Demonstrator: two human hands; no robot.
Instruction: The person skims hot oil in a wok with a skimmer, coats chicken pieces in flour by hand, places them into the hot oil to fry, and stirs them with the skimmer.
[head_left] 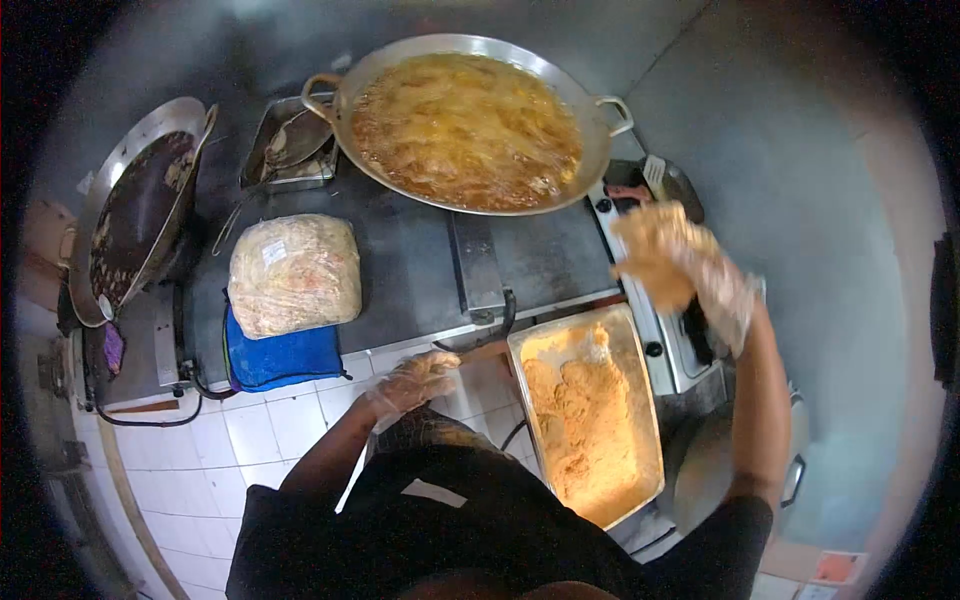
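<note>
My right hand, in a clear plastic glove, is raised over the white stove at the right. It grips a crumb-coated piece of food, blurred by motion, so its exact kind does not show. Below and left of that hand is a metal tray of orange-brown breading, with pale flour at its far end. My left hand, also gloved, hangs in front of my body, left of the tray. Its fingers are loosely bent and apart, with nothing visible in them; some crumbs cling to the glove.
A large two-handled pan of bubbling oil stands ahead. Left lies a plastic-wrapped bundle on a blue bag. A small tray with a skimmer and a dark-filled wok are farther left. A slotted spatula rests at right.
</note>
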